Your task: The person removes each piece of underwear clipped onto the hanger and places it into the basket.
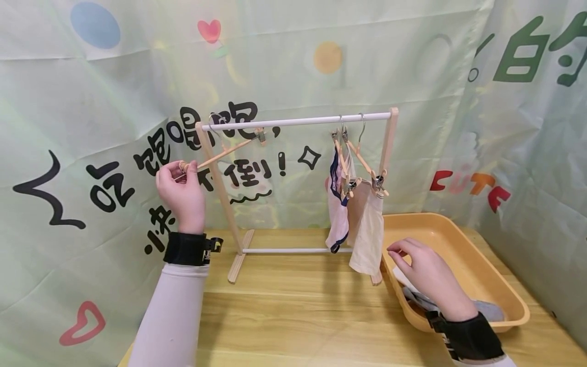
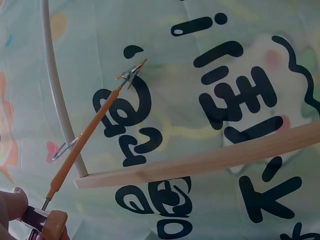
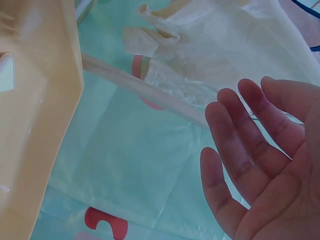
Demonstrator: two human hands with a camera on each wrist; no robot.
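Note:
My left hand (image 1: 182,191) pinches the near clip end of a wooden clip hanger (image 1: 231,149), whose hook is over the left end of the rack's white rail (image 1: 293,121). In the left wrist view the hanger (image 2: 87,137) runs up from the clip (image 2: 52,222) between the fingers to a second clip at its far end; no garment is on it. My right hand (image 1: 424,270) hovers beside the yellow basin, holding nothing, fingers relaxed. Near it hang cream shorts (image 1: 368,229) and a pink garment with navy trim (image 1: 338,219), each on a clip hanger.
The wooden rack stands on the wood-look table (image 1: 284,316). At right, the yellow basin (image 1: 515,306) holds grey cloth (image 1: 489,310) and something white, partly hidden by my right hand. A printed fabric curtain (image 1: 284,61) encloses the back and sides.

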